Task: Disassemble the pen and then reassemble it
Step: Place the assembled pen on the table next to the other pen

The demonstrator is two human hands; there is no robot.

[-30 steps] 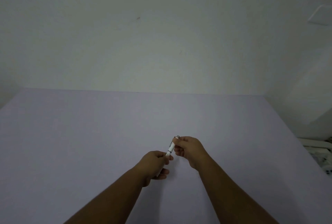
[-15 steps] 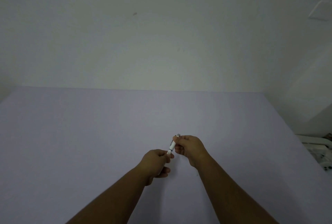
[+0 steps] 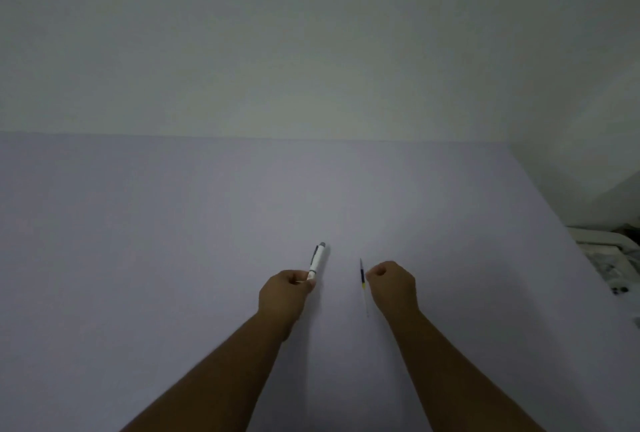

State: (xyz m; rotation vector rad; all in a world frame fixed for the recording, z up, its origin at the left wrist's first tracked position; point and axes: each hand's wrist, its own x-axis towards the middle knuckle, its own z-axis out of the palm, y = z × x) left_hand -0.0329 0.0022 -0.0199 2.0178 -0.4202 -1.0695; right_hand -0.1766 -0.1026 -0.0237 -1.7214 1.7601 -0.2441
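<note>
My left hand (image 3: 285, 293) grips the lower end of the white pen barrel (image 3: 317, 260). The barrel's grey cap end and dark clip point away from me, just over the table. The thin refill (image 3: 362, 281), with its dark and yellow section, runs lengthwise right along the left edge of my right hand (image 3: 391, 284). That hand's fingers are curled in. I cannot tell whether they pinch the refill or whether it lies free on the table. The two hands are a hand's width apart.
A pale lilac table (image 3: 173, 258) spreads out on all sides and meets a plain wall at the back. Past its right edge stands some white clutter (image 3: 602, 255).
The hands, joined on the whole pen before, have moved apart. The refill is out of the barrel and at the right hand. The camera has tilted down.
</note>
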